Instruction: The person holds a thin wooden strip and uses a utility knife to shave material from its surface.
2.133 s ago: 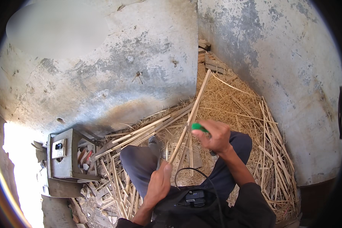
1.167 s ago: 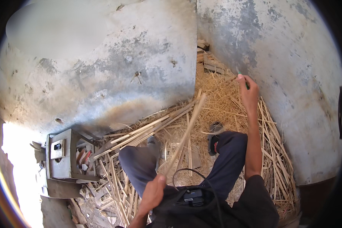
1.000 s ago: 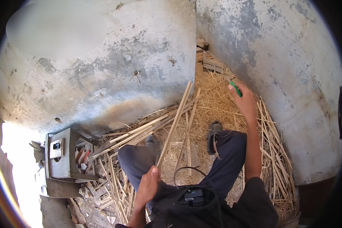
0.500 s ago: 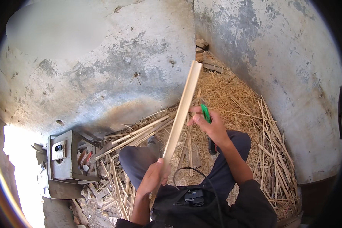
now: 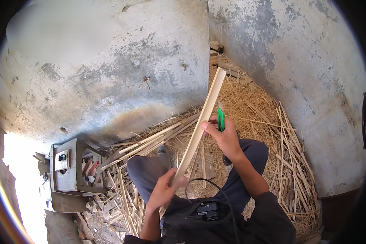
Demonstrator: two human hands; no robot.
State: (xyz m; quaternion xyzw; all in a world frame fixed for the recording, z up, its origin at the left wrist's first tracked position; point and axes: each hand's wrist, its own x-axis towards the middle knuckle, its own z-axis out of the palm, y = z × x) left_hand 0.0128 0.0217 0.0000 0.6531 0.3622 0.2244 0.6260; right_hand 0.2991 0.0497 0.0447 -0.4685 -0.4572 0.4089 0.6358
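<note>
A long pale wooden strip (image 5: 208,105) with a lengthwise groove slants up and away between my legs. My left hand (image 5: 164,189) is closed round its near end. At about mid-length, my right hand (image 5: 226,139) has its thumb on the strip's face, the fingers partly hidden behind it. That same hand also holds a green utility knife (image 5: 221,120), its blade pointing up and away, just right of the strip.
Straw-like shavings (image 5: 242,103) cover the floor in the corner. Loose wooden sticks (image 5: 299,166) line the right side, and more sticks (image 5: 152,140) lie at the left beside a grey wooden box frame (image 5: 71,166). A black cable (image 5: 209,181) loops over my lap.
The strip's far end has shifted right and slightly down. My right hand has come onto the strip with its thumb, and the knife now points more upright.
</note>
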